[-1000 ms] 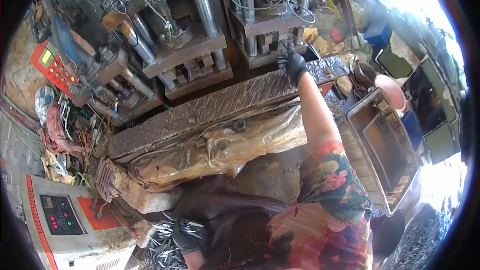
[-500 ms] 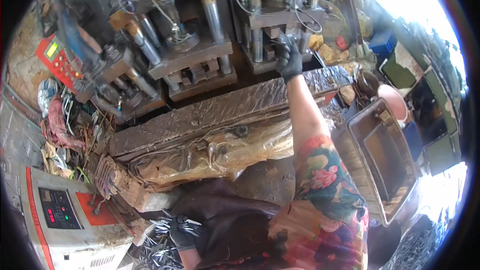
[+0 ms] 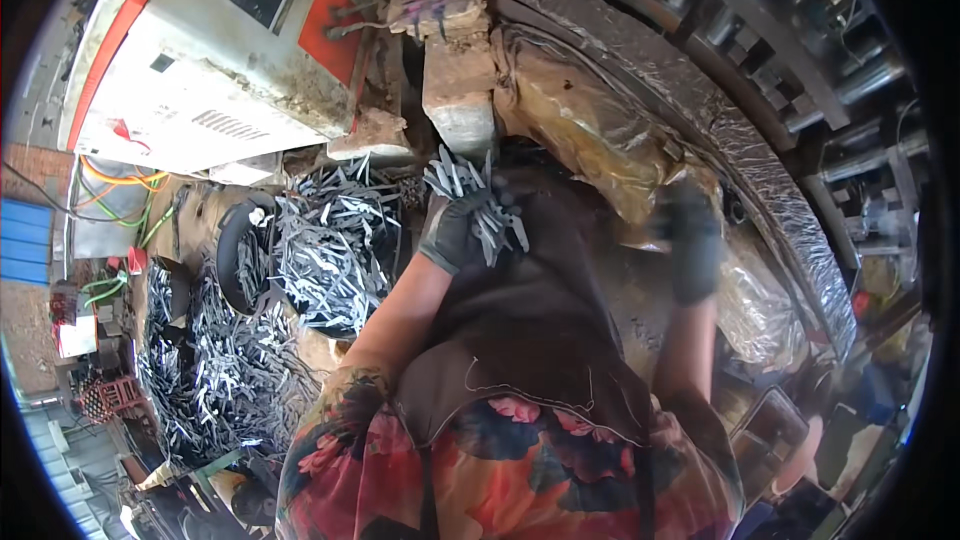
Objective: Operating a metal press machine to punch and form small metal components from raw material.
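A dark work glove covers my left hand [image 3: 455, 233], which is closed around a bunch of flat grey metal pieces [image 3: 490, 218], some with forked ends. The bunch sticks out past the fingers above my dark apron [image 3: 530, 310]. My right hand [image 3: 690, 240], also gloved, is blurred by motion beside the yellowish plastic sheet [image 3: 590, 155]; its fingers cannot be made out. Left of my left hand, a round container holds a heap of similar metal pieces [image 3: 335, 250].
More grey pieces [image 3: 230, 360] lie heaped further left. A white and red machine cabinet [image 3: 230, 70] with a lit panel stands at the upper left, near a block [image 3: 460, 100]. A plastic-wrapped ledge [image 3: 640, 60] curves before the presses [image 3: 790, 50] at the upper right.
The view has swung left and down. My right hand has come back from the press to beside the plastic sheet. My left hand, still gripping the metal pieces, is now raised before the apron.
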`<state>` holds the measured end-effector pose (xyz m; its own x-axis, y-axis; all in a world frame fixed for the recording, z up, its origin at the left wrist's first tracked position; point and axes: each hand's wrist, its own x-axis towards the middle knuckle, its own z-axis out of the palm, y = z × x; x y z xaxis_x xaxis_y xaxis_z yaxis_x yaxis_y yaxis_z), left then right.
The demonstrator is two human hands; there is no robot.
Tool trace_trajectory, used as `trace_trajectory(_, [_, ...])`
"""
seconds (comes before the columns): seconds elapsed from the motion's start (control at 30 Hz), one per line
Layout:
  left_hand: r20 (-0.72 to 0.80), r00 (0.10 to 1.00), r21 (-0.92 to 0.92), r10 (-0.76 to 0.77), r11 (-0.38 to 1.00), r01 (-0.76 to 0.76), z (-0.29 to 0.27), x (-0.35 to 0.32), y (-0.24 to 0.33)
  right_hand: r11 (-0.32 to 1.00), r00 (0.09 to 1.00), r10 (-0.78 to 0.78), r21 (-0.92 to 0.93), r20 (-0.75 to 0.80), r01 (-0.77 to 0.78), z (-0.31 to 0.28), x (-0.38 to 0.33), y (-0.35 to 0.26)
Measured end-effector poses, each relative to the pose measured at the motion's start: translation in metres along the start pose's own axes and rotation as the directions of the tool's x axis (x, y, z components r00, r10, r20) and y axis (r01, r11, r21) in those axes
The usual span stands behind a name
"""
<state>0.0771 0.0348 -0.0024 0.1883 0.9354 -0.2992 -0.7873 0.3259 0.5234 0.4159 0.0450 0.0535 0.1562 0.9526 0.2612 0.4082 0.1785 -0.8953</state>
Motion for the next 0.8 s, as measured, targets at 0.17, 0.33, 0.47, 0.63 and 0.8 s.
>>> trace_trajectory(0.17, [0.008,0.999,-0.06,0.05,0.997,-0.05,0.01,-0.028,0.01,0.774,0.763,0.392,0.264,0.514,-0.576,0.13,-0.009,-0.049])
trace_trajectory(0.33, [0.033,0.997,0.111,-0.074,0.991,0.07,-0.001,-0.044,0.018,0.933,0.753,0.268,0.035,0.601,-0.359,0.189,0.002,-0.082])
trace_trajectory(0.47, [0.076,0.978,0.06,-0.196,0.98,0.192,-0.014,-0.056,0.018,0.964,0.728,0.205,-0.007,0.654,-0.265,0.216,-0.007,-0.068])
trace_trajectory(0.63, [0.002,0.977,0.022,-0.211,0.977,0.211,0.004,-0.061,0.034,0.948,0.772,0.108,0.17,0.626,-0.27,0.209,-0.008,-0.069])
trace_trajectory(0.8, [-0.095,0.993,-0.189,-0.065,0.981,0.046,-0.005,-0.058,0.035,0.856,0.717,0.42,0.02,0.556,-0.517,0.169,0.0,-0.109])
